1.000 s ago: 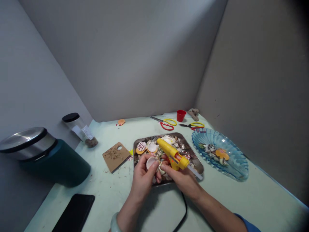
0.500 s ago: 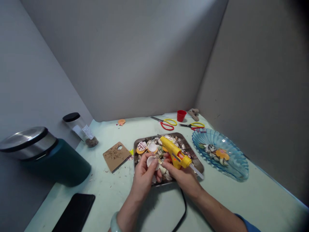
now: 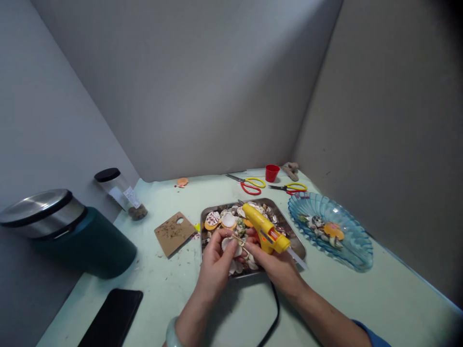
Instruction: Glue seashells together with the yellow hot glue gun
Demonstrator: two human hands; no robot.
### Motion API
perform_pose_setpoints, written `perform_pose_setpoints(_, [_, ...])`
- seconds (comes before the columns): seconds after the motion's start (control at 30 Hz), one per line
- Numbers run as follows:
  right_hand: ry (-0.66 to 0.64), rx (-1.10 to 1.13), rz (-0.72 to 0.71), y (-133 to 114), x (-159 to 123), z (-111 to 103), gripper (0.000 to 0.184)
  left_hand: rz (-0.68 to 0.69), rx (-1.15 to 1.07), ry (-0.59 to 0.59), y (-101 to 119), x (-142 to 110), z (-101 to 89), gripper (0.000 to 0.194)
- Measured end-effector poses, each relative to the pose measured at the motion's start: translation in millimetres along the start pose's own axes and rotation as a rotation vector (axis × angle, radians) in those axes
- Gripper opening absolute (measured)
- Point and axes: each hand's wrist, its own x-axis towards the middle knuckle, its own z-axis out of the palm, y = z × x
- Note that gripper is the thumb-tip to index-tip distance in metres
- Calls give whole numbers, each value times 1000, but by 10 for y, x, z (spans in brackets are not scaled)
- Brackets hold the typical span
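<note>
My left hand pinches a white scallop shell between thumb and fingers, over the near side of a metal tray. A yellow hot glue gun is in my right hand, its nozzle pointing up and to the left and a clear glue stick jutting from its rear. The thumb and fingertips of that hand meet at the shell's right edge, by a thin tan strand. Both hands nearly touch there. Beneath them the tray is filled with shells.
Right of the tray lies a blue glass dish with shells. Behind are two pairs of scissors and a red cup. Leftward stand a brown board, a jar, a green bottle and a black phone. A cord runs nearby.
The shell has tipped in my left fingers, and the thin strand now shows across it more clearly. The glue gun has shifted slightly to the right.
</note>
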Motion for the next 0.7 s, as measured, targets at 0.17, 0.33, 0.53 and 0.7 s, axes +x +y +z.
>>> perform_pose_setpoints(0.17, [55,-49,-34,-6,0,-17,33,66,72,26,-22,11,-28,35])
perform_pose_setpoints(0.33, [67,-60,-45,-4,-15,-21,34,102,113,55,-39,20,-58,31])
perform_pose_setpoints(0.53, [24,-100,-57,39,-4,-38,32,68,47,62,-18,15,-23,34])
perform_pose_setpoints(0.7, [38,-92,-60,7,-12,-27,33,45,14,53,-33,22,-22,32])
